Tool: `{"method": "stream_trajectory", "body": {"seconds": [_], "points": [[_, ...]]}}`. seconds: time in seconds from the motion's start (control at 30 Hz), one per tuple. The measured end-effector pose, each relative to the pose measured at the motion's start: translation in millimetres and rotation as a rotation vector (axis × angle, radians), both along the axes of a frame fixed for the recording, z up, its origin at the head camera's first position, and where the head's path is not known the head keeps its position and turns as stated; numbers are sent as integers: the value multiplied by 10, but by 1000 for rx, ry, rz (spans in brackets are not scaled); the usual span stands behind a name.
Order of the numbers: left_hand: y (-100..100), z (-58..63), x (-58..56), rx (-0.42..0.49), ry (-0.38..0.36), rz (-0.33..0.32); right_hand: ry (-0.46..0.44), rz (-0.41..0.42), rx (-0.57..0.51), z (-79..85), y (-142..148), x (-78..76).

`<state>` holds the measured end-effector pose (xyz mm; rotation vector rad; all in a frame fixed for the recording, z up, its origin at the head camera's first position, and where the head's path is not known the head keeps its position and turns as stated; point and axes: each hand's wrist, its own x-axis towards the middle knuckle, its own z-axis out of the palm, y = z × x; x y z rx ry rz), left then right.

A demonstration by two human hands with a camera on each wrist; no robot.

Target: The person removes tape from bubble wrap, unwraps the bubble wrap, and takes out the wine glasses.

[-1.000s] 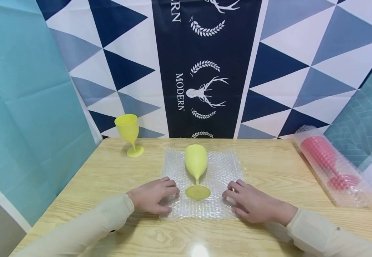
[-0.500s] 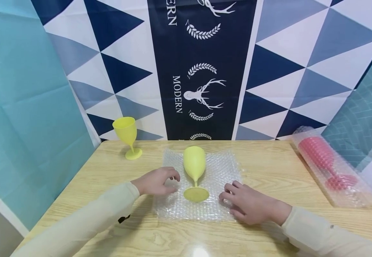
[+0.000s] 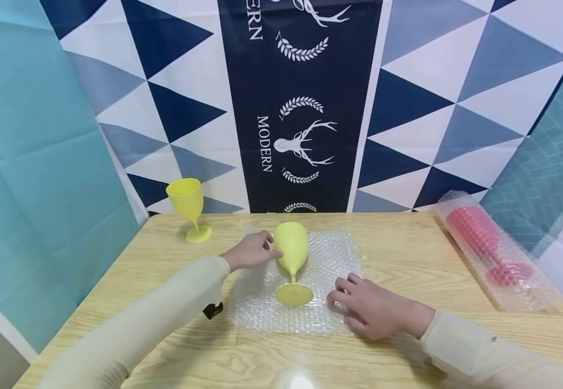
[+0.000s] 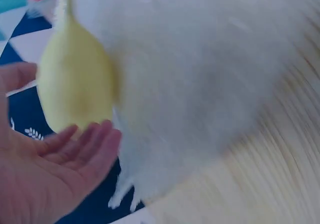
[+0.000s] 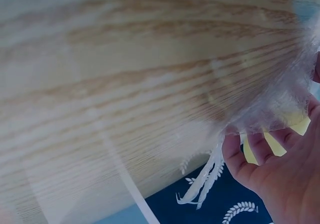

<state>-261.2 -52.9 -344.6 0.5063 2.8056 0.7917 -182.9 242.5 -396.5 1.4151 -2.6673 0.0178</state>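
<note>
A yellow plastic goblet [image 3: 291, 248] lies on its side on a sheet of bubble wrap [image 3: 330, 259], bowl toward the wall and foot toward me. My left hand [image 3: 252, 251] is at the left side of its bowl. In the left wrist view the fingers [image 4: 90, 146] reach along the rim end, the thumb on the bowl's other side, loosely spread. My right hand [image 3: 374, 308] rests at the wrap's right edge. The right wrist view has its bent fingertips [image 5: 232, 146] touching the edge of the wrap, which lies flat in the head view.
A second yellow goblet [image 3: 186, 208] stands upright at the table's back left. Toward the right edge lies a pink goblet [image 3: 476, 232] inside a bubble-wrap sleeve [image 3: 529, 294]. Patterned cloth [image 3: 301, 108] hangs behind the wooden table [image 3: 242, 362].
My left hand has lifted off the wrap's left edge and moved forward and right to the goblet's bowl. My right hand stays at the right edge.
</note>
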Motion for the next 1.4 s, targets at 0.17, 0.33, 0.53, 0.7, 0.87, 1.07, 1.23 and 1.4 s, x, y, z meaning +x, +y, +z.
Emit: {"method": "stream_trajectory", "body": {"seconds": [0.17,0.33,0.53,0.7,0.87,1.07,1.23,1.4], "points": [[144,111,-40,82,-178,157,2,-11,4,3,1,6],[242,128,-121,192,-269,289,-27,-23,15,3,-4,3],[297,170,-166,305,-341,387,-34,-18,14,-4,-11,-3],[293,214,-217,404,-470,405,-31,-12,15,4,-16,4],[282,253,-270,501,-592,463,-45,-20,25,13,-18,9],[312,259,-338,571,-656,514,-45,-29,30,14,-10,3],[346,261,-369,602,-688,552,-40,-21,24,7,-6,2],[381,232,-403,616,-691,578,-59,-32,21,10,-18,13]]}}
